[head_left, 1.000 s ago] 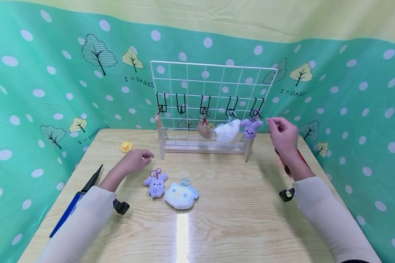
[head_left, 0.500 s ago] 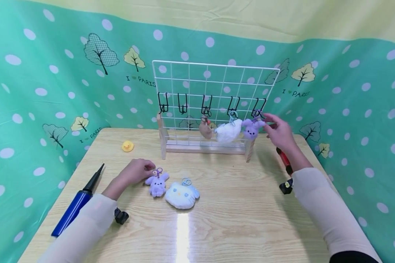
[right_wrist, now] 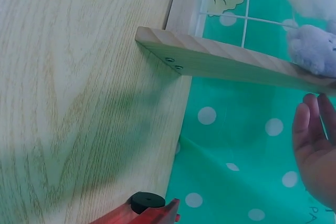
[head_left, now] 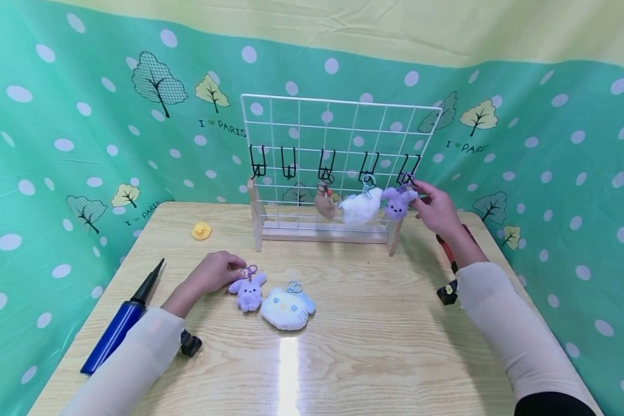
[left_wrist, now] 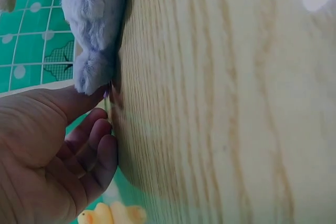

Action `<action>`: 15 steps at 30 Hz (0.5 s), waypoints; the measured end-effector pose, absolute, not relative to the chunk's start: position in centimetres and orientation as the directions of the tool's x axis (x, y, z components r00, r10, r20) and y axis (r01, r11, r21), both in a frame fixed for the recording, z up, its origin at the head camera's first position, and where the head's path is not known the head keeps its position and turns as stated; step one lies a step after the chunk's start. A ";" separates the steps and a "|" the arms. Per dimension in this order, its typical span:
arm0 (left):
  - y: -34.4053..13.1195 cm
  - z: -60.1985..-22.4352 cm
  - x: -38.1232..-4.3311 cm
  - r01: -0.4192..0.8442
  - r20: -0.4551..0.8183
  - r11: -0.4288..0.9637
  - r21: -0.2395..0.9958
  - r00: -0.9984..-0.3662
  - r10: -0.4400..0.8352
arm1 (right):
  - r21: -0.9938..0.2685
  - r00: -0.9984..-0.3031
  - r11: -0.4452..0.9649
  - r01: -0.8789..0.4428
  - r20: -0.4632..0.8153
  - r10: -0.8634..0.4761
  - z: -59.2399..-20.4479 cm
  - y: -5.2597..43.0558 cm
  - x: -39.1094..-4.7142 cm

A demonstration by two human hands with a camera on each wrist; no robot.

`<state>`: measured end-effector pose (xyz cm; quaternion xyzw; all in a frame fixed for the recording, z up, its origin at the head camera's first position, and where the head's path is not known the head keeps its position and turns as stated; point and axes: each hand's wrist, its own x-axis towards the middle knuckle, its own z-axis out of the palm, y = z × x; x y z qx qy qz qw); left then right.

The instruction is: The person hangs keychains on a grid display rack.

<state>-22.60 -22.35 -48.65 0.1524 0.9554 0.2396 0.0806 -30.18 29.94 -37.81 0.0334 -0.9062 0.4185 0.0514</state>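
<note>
A purple plush keychain (head_left: pixel 248 293) with long ears lies on the table, its purple rings at the fingertips of my left hand (head_left: pixel 217 271). In the left wrist view, the thumb and forefinger of the left hand (left_wrist: pixel 63 150) pinch at the ring end, the other fingers curled. Another purple plush keychain (head_left: pixel 397 203) hangs from the rightmost black hook (head_left: pixel 408 167) of the white wire rack (head_left: pixel 338 104). My right hand (head_left: pixel 437 211) has its fingertips at that plush's ear and rings; whether they grip it I cannot tell. Beside the lying plush rests a white cat-face plush (head_left: pixel 287 310).
A brown plush (head_left: pixel 325 205) and a white fluffy plush (head_left: pixel 361 208) hang from other hooks. Two hooks at left carry nothing. A yellow duck (head_left: pixel 201 231) sits behind my left hand. A blue tool with a black nozzle (head_left: pixel 115 329) lies left, a red-handled tool (head_left: pixel 445 248) right.
My left hand has come down and toward the lying purple keychain's rings. My right hand has moved left to the hanging purple plush. Both hands are nearly still over the last half second.
</note>
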 end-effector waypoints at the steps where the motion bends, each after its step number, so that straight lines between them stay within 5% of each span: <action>1: -22.4 -48.7 -22.6 0.248 -0.084 0.839 0.484 -0.941 0.327 | -0.757 -0.993 0.646 -0.100 0.116 -0.017 -37.9 29.9 -30.2; 15: -22.0 -48.4 -23.5 0.214 -0.158 0.842 0.496 -0.931 0.329 | -0.777 -0.994 0.621 -0.105 0.095 -0.050 -38.3 30.2 -30.4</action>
